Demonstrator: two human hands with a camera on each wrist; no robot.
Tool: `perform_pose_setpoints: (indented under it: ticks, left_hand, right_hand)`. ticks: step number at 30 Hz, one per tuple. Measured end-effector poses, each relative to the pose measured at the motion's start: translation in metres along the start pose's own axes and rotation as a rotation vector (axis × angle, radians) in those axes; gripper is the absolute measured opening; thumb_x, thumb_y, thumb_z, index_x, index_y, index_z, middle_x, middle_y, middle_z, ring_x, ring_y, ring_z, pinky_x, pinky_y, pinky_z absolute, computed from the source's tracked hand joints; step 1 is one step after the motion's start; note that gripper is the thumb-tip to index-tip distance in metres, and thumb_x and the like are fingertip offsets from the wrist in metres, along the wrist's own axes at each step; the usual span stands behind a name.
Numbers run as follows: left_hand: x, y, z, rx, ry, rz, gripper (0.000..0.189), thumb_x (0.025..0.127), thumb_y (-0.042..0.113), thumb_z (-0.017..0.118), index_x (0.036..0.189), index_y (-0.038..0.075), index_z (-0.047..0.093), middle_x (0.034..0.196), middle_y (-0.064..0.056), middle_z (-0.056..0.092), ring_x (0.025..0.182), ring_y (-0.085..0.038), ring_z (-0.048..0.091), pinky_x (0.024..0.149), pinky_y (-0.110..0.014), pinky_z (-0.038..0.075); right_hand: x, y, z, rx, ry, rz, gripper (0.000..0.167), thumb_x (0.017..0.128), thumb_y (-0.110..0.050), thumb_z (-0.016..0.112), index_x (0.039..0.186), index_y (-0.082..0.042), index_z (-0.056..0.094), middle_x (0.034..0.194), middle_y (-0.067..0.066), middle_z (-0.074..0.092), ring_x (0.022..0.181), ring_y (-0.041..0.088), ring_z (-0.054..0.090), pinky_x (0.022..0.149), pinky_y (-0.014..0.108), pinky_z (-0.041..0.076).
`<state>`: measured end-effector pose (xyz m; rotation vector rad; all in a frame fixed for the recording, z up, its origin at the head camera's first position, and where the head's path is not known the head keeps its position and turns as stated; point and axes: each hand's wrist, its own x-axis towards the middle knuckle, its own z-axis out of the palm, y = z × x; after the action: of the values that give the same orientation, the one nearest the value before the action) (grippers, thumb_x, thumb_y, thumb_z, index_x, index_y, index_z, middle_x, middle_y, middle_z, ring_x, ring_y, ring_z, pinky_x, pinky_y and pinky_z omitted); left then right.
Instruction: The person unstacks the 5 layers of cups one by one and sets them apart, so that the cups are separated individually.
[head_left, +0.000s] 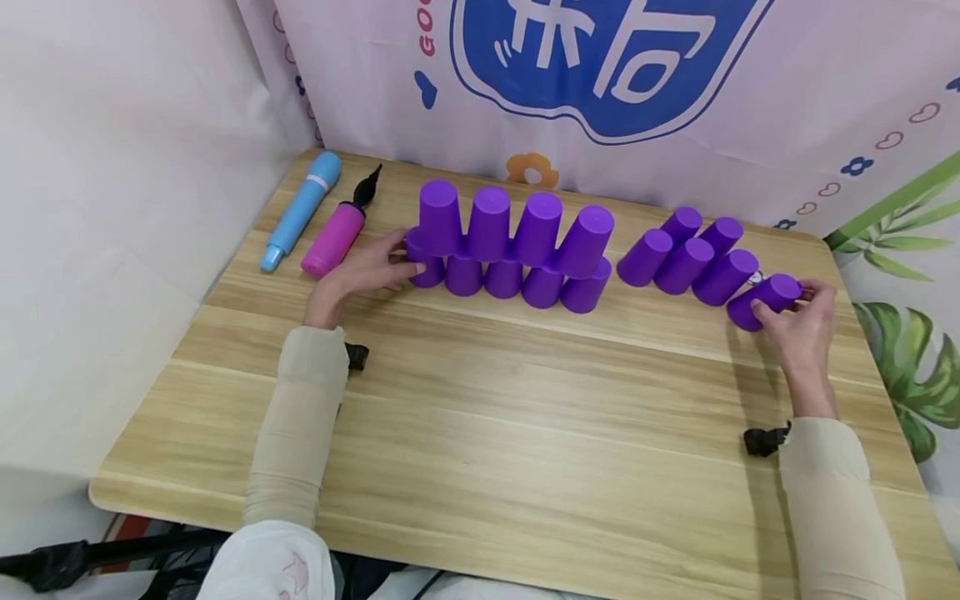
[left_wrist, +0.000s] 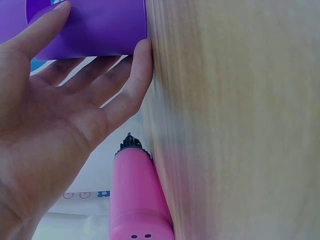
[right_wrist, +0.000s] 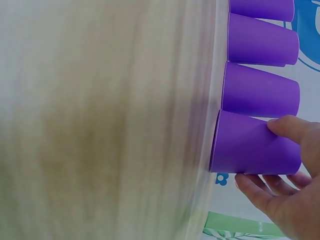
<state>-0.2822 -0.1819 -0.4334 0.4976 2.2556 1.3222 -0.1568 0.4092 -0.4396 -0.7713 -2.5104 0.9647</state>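
Several purple cups stand mouth down in a two-level row, an upper cup (head_left: 489, 223) bridging the lower ones. My left hand (head_left: 367, 268) holds the bottom-left end cup (head_left: 424, 260), thumb at its front and fingers around its far side; in the left wrist view that cup (left_wrist: 100, 30) partly hides the fingertips. On the right, my right hand (head_left: 806, 325) grips the nearest end cup (head_left: 763, 302) of a separate group of upturned cups. In the right wrist view, the thumb lies on one side of this cup (right_wrist: 257, 145) and the fingers on the other.
A pink hand pump (head_left: 335, 237) with a black nozzle and a blue tube-shaped pump (head_left: 302, 212) lie at the table's back left. The wooden table (head_left: 525, 433) ends at a printed cloth (head_left: 360, 92) behind the cups.
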Motion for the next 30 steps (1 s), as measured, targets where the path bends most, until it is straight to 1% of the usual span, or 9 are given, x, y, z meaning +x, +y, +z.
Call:
perform_pose_setpoints:
  ticks: [7,9,12,15,17,19,24,27,30]
  left_hand:
    - [-0.003,0.001,-0.001,0.001,0.003,-0.001,0.067,0.096,0.028,0.061,0.151,0.014,0.025,0.145,-0.017,0.041,0.123,-0.031,0.048,0.086,-0.045,0.054]
    - [-0.003,0.0,-0.001,0.002,0.004,-0.002,0.067,0.096,0.028,0.061,0.151,0.014,0.025,0.145,-0.016,0.041,0.123,-0.031,0.048,0.086,-0.045,0.054]
    - [-0.002,-0.001,-0.001,0.01,0.008,0.003,0.067,0.095,0.028,0.061,0.15,0.014,0.027,0.144,-0.016,0.042,0.122,-0.031,0.049,0.085,-0.045,0.054]
    - [-0.001,-0.002,-0.001,0.021,0.004,0.015,0.066,0.095,0.029,0.061,0.15,0.013,0.028,0.143,-0.017,0.043,0.12,-0.031,0.051,0.084,-0.044,0.055]
    - [0.001,-0.002,0.001,0.029,0.004,0.017,0.065,0.095,0.029,0.062,0.149,0.013,0.029,0.142,-0.016,0.043,0.119,-0.031,0.052,0.083,-0.044,0.055]
    - [0.002,-0.001,0.001,0.025,-0.002,0.015,0.065,0.095,0.029,0.062,0.149,0.013,0.029,0.142,-0.016,0.043,0.119,-0.031,0.051,0.083,-0.043,0.055]
    - [0.0,0.003,-0.001,0.002,-0.014,-0.006,0.067,0.096,0.027,0.061,0.151,0.012,0.025,0.145,-0.018,0.04,0.123,-0.032,0.049,0.086,-0.045,0.054]
    - [-0.001,0.002,-0.001,-0.001,-0.011,-0.01,0.067,0.096,0.026,0.061,0.151,0.013,0.025,0.145,-0.017,0.04,0.123,-0.032,0.049,0.087,-0.045,0.054]
    - [0.0,0.001,0.001,0.01,-0.007,-0.004,0.066,0.096,0.027,0.061,0.15,0.013,0.026,0.144,-0.017,0.041,0.123,-0.032,0.049,0.086,-0.045,0.054]
  right_hand:
    - [0.001,-0.002,0.002,0.002,-0.013,-0.01,0.067,0.083,-0.026,0.072,0.136,-0.01,0.034,0.11,-0.011,0.037,0.109,0.019,0.048,0.094,0.024,0.044]
    - [0.002,-0.002,0.002,-0.001,-0.023,-0.012,0.069,0.084,-0.026,0.072,0.138,-0.01,0.032,0.113,-0.01,0.038,0.109,0.019,0.048,0.094,0.024,0.044]
    - [0.001,-0.002,0.0,0.008,-0.058,-0.002,0.075,0.086,-0.027,0.07,0.144,-0.011,0.026,0.126,0.002,0.042,0.113,0.024,0.048,0.097,0.026,0.044]
    - [-0.002,-0.001,-0.003,0.023,-0.077,0.02,0.08,0.087,-0.027,0.068,0.15,-0.015,0.019,0.14,0.012,0.038,0.12,0.029,0.046,0.099,0.029,0.043]
    - [-0.006,-0.001,-0.006,0.036,-0.047,0.019,0.08,0.087,-0.026,0.067,0.15,-0.015,0.019,0.143,0.013,0.037,0.124,0.029,0.044,0.101,0.03,0.041]
    - [-0.01,-0.002,-0.008,0.057,0.011,0.0,0.076,0.088,-0.025,0.066,0.15,-0.015,0.023,0.14,0.009,0.039,0.126,0.027,0.042,0.104,0.029,0.038]
    - [-0.022,-0.025,-0.008,0.111,0.137,-0.109,0.06,0.09,-0.023,0.063,0.144,-0.015,0.037,0.134,0.001,0.043,0.125,0.018,0.041,0.105,0.024,0.033]
    - [-0.03,-0.047,-0.002,0.196,0.198,-0.233,0.05,0.089,-0.016,0.063,0.136,-0.014,0.047,0.129,-0.002,0.048,0.119,0.014,0.046,0.1,0.024,0.039]
    - [-0.038,-0.069,0.006,0.303,0.211,-0.347,0.043,0.088,-0.01,0.063,0.13,-0.015,0.054,0.123,-0.004,0.051,0.114,0.013,0.05,0.096,0.024,0.044]
